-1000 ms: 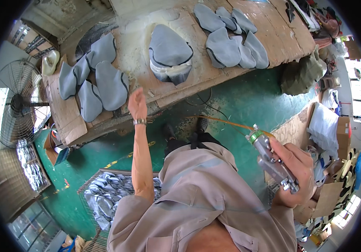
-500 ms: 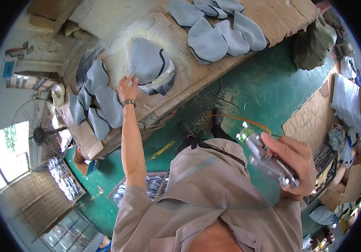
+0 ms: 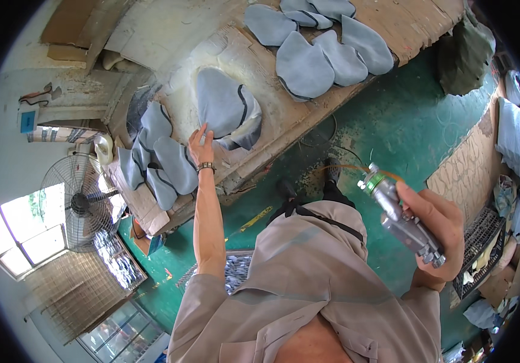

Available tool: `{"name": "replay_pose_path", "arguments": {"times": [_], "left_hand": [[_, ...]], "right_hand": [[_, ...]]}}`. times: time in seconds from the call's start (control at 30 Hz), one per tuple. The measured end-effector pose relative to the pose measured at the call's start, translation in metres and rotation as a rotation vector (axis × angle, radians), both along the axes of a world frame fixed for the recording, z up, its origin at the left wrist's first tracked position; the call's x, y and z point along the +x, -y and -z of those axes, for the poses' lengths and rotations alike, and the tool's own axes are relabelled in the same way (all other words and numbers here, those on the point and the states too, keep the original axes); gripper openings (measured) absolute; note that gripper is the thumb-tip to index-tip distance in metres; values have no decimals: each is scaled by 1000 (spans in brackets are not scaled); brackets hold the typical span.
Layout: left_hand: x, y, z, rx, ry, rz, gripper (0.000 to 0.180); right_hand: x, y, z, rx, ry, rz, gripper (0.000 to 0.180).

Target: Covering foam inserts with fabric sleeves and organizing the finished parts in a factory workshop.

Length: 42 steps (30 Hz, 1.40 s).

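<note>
My right hand [image 3: 440, 221] is closed around a silver spray gun [image 3: 402, 212] with a green ring near its nozzle, held up in front of my right side, away from the table. An orange-brown hose shows behind the gun. My left hand [image 3: 200, 147] reaches out over the table, fingers apart, their tips at the near left edge of a grey fabric piece [image 3: 219, 103]. Black trim runs down the right side of that piece. It lies on a whitish, residue-coated patch, over another light, crumpled piece [image 3: 251, 124] that sticks out on its right.
More grey pieces [image 3: 175, 164] overlap on the table left of my hand, and several others [image 3: 304, 66] lie at the far right. A standing fan [image 3: 79, 202] is at the left. Dark cloth [image 3: 467, 54] hangs past the table's right end. A black crate [image 3: 481, 251] stands at right.
The whole view has shifted, so the table appears further right. The spray gun is tilted slightly differently and looks sharper. My left hand stays at the grey piece's edge.
</note>
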<state>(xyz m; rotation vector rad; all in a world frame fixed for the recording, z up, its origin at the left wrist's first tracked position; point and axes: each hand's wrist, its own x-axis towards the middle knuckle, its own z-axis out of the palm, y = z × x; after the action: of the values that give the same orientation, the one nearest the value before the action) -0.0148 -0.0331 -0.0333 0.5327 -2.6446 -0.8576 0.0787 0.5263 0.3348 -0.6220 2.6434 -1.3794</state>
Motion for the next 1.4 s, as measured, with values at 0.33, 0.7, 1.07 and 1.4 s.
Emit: {"name": "replay_pose_path", "arguments": {"times": [0.33,0.7,1.07,1.4], "left_hand": [[-3,-9,-23,-45,34,-15,40],[10,-34,-22,-50,-103,-123,44],[10,-21,-11,423,-136,-218,51],[41,-20,-3,1119,-691,-325,65]], "right_hand": [[-23,37,-9,-95,-16,95,50],[-41,73,-29,66,-117,-182,65],[-24,118,-51,124,-74,-350,75],[0,144,-60,144,-33,18,57]]}}
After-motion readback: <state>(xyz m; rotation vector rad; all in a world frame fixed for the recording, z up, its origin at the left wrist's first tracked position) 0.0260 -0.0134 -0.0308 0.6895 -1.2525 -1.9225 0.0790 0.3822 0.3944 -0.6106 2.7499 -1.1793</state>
